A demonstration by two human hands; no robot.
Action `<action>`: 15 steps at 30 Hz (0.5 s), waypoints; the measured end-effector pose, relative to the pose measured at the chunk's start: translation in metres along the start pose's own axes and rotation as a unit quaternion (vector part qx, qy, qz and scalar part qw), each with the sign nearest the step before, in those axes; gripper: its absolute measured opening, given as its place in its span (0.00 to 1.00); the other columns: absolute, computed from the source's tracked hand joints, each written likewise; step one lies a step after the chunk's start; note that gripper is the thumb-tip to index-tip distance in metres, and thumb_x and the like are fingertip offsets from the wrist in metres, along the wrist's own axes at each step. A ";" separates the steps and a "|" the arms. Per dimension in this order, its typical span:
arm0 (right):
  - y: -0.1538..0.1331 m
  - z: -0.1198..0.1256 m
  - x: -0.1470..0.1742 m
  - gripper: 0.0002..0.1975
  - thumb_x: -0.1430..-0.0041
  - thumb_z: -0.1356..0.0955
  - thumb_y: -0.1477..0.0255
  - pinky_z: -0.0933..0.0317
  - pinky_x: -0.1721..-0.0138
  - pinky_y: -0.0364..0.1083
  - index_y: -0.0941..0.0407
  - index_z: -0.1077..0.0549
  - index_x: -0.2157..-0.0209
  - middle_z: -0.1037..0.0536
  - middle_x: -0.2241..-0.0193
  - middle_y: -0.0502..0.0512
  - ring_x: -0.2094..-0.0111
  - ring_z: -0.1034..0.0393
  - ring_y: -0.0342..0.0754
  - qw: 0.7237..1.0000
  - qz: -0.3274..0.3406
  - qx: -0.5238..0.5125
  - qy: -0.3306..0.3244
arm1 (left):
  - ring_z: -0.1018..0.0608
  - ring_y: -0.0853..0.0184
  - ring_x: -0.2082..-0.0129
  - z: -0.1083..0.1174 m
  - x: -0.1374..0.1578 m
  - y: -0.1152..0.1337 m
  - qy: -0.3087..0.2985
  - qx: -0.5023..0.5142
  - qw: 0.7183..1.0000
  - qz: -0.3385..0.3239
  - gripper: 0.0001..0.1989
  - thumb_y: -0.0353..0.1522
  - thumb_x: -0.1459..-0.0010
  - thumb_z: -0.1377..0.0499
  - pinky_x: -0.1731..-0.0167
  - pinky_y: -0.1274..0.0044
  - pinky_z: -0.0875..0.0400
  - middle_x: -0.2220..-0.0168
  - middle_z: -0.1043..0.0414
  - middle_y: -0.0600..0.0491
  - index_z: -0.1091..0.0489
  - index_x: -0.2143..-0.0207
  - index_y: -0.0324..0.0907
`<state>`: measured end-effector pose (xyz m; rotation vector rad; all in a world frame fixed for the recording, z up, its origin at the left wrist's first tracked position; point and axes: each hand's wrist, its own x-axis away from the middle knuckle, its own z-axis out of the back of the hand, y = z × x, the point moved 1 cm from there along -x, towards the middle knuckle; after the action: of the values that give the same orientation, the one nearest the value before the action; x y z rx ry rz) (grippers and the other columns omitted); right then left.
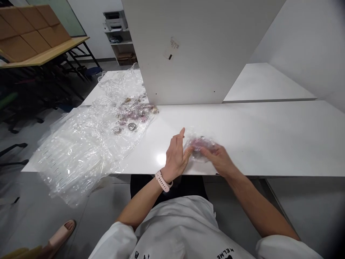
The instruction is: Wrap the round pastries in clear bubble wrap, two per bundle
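Observation:
A crinkled clear plastic bag [201, 153] with something pinkish inside lies on the white table in front of me. What the pink contents are is blurred by the plastic. My right hand [219, 158] grips the bag from its right side, thumb on top. At the bag's left edge is my left hand [176, 153], fingers stretched out and thumb touching the plastic. A pale pink watch strap [163, 181] circles my left wrist.
Clear plastic bags [78, 147] are heaped on the table's left, some hanging over the front edge. Filled pinkish packets [133, 113] lie among them. A white upright panel [199, 64] rises behind the table [269, 140]. Someone's slippered foot [63, 232] shows at lower left.

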<state>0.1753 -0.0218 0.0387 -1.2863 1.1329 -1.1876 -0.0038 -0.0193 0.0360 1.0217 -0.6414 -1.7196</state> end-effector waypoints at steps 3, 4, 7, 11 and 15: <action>-0.006 0.061 -0.057 0.24 0.43 0.28 0.55 0.30 0.55 0.47 0.56 0.23 0.51 0.21 0.50 0.58 0.51 0.25 0.51 0.970 0.084 -0.025 0.227 | 0.28 0.59 0.47 0.013 0.003 -0.018 0.009 0.006 0.998 0.057 0.29 0.44 0.29 0.53 0.52 0.67 0.28 0.41 0.35 0.42 0.51 0.31 0.44; -0.011 0.089 -0.082 0.25 0.39 0.31 0.56 0.31 0.58 0.46 0.58 0.26 0.47 0.24 0.47 0.61 0.50 0.26 0.50 0.946 0.099 -0.029 0.306 | 0.28 0.60 0.47 0.018 0.006 -0.025 0.001 0.000 0.997 0.080 0.27 0.43 0.29 0.53 0.51 0.67 0.28 0.42 0.34 0.42 0.48 0.33 0.44; -0.030 0.168 -0.160 0.26 0.31 0.42 0.71 0.37 0.64 0.43 0.66 0.43 0.35 0.33 0.40 0.72 0.47 0.29 0.48 0.885 0.030 0.048 0.462 | 0.28 0.58 0.46 0.029 0.017 -0.043 -0.050 -0.052 0.993 0.091 0.21 0.38 0.31 0.47 0.47 0.63 0.30 0.45 0.31 0.44 0.38 0.39 0.44; -0.048 0.210 -0.230 0.26 0.34 0.46 0.78 0.42 0.68 0.48 0.77 0.44 0.38 0.39 0.40 0.86 0.49 0.30 0.53 0.876 -0.033 0.083 0.475 | 0.30 0.58 0.44 0.034 0.028 -0.053 -0.079 -0.087 0.992 0.050 0.15 0.33 0.33 0.45 0.44 0.63 0.31 0.44 0.30 0.46 0.33 0.45 0.44; -0.046 0.189 -0.246 0.19 0.34 0.38 0.70 0.40 0.67 0.50 0.69 0.30 0.48 0.32 0.43 0.77 0.56 0.29 0.50 0.899 0.030 0.126 0.418 | 0.28 0.61 0.47 0.041 0.022 -0.056 -0.051 -0.115 0.991 0.044 0.15 0.31 0.34 0.44 0.48 0.67 0.27 0.47 0.28 0.48 0.32 0.46 0.44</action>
<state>0.3454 0.2403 0.0703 -0.5101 1.5267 -1.8463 -0.0693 -0.0214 0.0050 0.7388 -0.5300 -1.7301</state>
